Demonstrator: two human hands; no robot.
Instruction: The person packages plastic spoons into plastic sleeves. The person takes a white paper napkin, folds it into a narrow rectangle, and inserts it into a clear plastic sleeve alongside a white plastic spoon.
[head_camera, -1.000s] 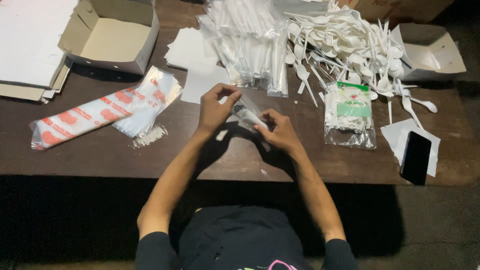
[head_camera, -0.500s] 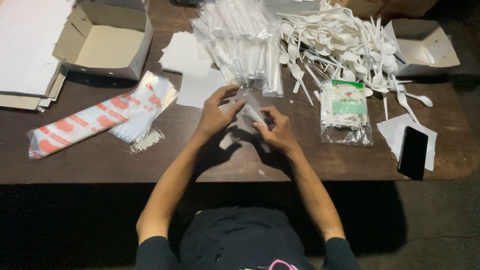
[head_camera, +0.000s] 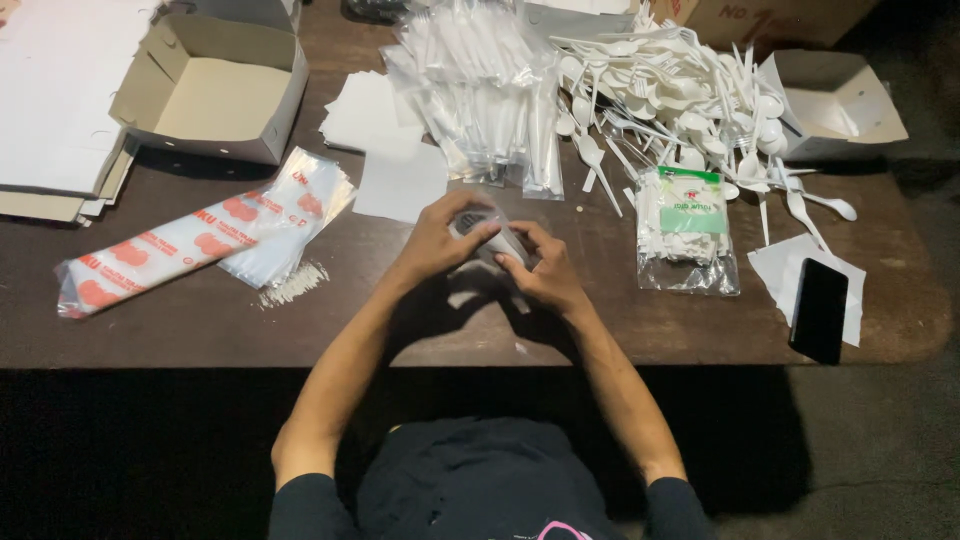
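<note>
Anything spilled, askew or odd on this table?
Yes: a small patch of thin white sticks lies spilled loose on the dark table beside the clear red-printed bag. Both hands, left and right, hold a small clear packet.

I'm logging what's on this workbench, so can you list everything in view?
Clear sleeve with white contents: one, held in both hands at table centre.
Packed cutlery sleeves: a pile, clear and white, top centre.
Loose plastic spoons and forks: a heap, white, top right.
Bag of white sticks with green label: one, right of the hands.
Phone: one, black, on white paper at right edge.
Open boxes: two, one at top left, one at top right.
Red-printed plastic bags: a bundle, left.
White paper sheets: several, above the hands.
Table: one, dark brown.
Left hand: on the sleeve.
Right hand: on the sleeve.
</note>
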